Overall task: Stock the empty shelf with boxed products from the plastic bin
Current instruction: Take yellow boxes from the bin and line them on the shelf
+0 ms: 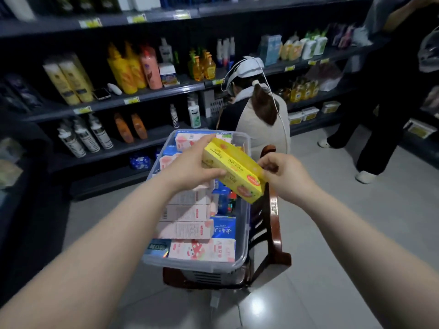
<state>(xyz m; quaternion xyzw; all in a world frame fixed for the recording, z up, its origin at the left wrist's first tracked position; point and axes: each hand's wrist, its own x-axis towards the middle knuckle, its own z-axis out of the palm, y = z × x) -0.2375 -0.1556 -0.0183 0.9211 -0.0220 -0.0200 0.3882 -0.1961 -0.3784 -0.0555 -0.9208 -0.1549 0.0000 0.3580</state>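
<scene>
Chair (276,233) (mostly) hidden beneath the plastic bin (194,263)

Shop: price-tagged shelves (142,96) of toiletry bottles (128,70).

One head-worn view is directed forward and downward, held close above the plastic bin (194,263), with shelves (152,136) beyond

Yellow bottles (123,72), a wooden chair (276,238) — a crouching person (261,119) beyond
</scene>
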